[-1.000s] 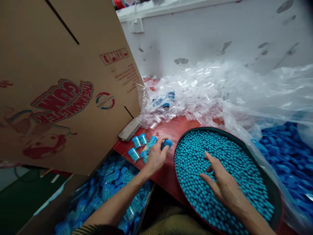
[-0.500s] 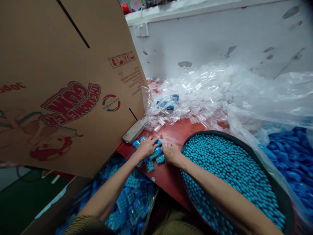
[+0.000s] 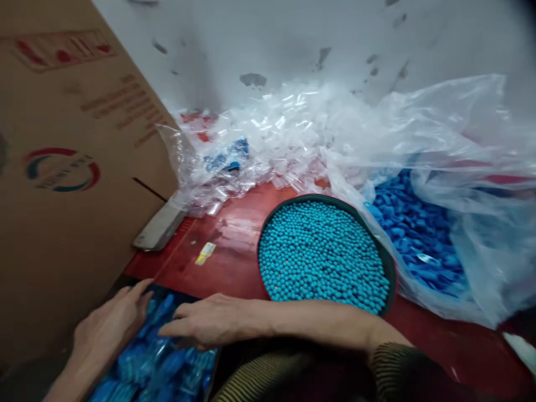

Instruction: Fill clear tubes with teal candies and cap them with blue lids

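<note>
My left hand [image 3: 109, 326] lies with its fingers stretched out over a heap of small blue-capped filled tubes [image 3: 154, 363] in the cardboard box at the lower left. My right hand [image 3: 207, 324] reaches across from the right, fingers spread flat over the same heap at the edge of the red table [image 3: 234, 245]. Neither hand grips anything that I can see. A round dark-rimmed tray [image 3: 387, 262] full of small turquoise balls sits on the table just beyond my right forearm.
A tall cardboard box flap [image 3: 62, 167] stands at the left. Clear empty tubes in plastic [image 3: 268, 139] pile against the back wall. A clear bag of blue caps [image 3: 419, 234] lies at the right. A grey flat device [image 3: 159, 226] and a yellow label [image 3: 205, 252] rest on the table.
Both hands swept the filled tubes off the table's edge into the box and now lie over the heap. The table spot where the tubes stood is bare. The view swung right and down.
</note>
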Tool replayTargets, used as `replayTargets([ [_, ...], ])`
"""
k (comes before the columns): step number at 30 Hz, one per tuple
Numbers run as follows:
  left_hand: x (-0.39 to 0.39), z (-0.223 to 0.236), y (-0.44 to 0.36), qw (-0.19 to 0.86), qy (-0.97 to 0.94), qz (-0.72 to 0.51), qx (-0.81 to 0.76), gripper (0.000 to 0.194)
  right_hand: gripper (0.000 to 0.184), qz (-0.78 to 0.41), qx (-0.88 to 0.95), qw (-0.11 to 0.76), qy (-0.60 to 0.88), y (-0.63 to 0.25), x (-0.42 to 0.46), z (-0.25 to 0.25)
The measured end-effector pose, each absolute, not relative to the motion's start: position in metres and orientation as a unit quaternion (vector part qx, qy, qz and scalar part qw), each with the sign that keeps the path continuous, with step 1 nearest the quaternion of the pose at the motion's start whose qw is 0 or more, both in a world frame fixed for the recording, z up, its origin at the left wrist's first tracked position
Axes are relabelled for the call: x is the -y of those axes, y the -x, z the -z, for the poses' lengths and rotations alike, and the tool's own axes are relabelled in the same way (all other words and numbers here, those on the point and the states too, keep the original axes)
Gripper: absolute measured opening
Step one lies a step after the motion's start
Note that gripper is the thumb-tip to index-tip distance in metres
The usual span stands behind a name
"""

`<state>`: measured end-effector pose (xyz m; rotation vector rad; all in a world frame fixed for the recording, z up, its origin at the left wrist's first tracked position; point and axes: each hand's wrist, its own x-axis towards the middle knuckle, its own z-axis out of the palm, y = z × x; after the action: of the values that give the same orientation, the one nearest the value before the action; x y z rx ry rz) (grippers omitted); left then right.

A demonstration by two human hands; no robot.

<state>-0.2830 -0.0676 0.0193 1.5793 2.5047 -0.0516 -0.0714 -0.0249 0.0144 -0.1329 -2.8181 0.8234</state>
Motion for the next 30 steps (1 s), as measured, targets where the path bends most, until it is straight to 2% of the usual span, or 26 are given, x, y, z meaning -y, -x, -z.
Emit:
replayTargets([
  [2,0.054,-0.024,0.248,0.066,-0.563,-0.017,-0.824,0.035,0.029,-0.254,0.95,0.154,0.091,0.019,0.025,-0.022],
  [3,0.046,-0.024,0.226,0.086,-0.56,-0.03,-0.824,0.037,0.028,-0.241,0.949,0.162,0.126,-0.011,0.026,-0.025],
  [6,0.026,-0.012,0.159,0.202,-0.62,-0.134,-0.746,0.047,0.025,-0.206,0.937,0.106,0.26,-0.09,0.036,-0.026],
  [9,0.012,0.004,0.112,0.283,-0.663,-0.175,-0.671,0.056,0.025,-0.209,0.937,0.057,0.275,-0.131,0.048,-0.021],
  [15,-0.005,0.01,0.098,0.281,-0.678,-0.106,-0.671,0.054,0.026,-0.181,0.964,0.026,0.195,-0.126,0.039,-0.002],
  [19,-0.01,0.007,0.105,0.294,-0.691,-0.118,-0.65,0.056,0.017,-0.133,0.975,0.01,0.179,-0.126,0.02,0.01],
  [22,-0.01,0.007,0.106,0.301,-0.689,-0.12,-0.648,0.057,0.015,-0.097,0.967,0.006,0.236,-0.139,0.01,0.01],
  [26,-0.013,0.006,0.11,0.318,-0.688,-0.135,-0.638,0.059,0.017,-0.071,0.921,0.009,0.383,-0.152,0.0,-0.003],
  [30,-0.02,0.008,0.119,0.33,-0.685,-0.137,-0.635,0.062,0.017,-0.035,0.899,0.038,0.434,-0.118,-0.015,-0.012],
])
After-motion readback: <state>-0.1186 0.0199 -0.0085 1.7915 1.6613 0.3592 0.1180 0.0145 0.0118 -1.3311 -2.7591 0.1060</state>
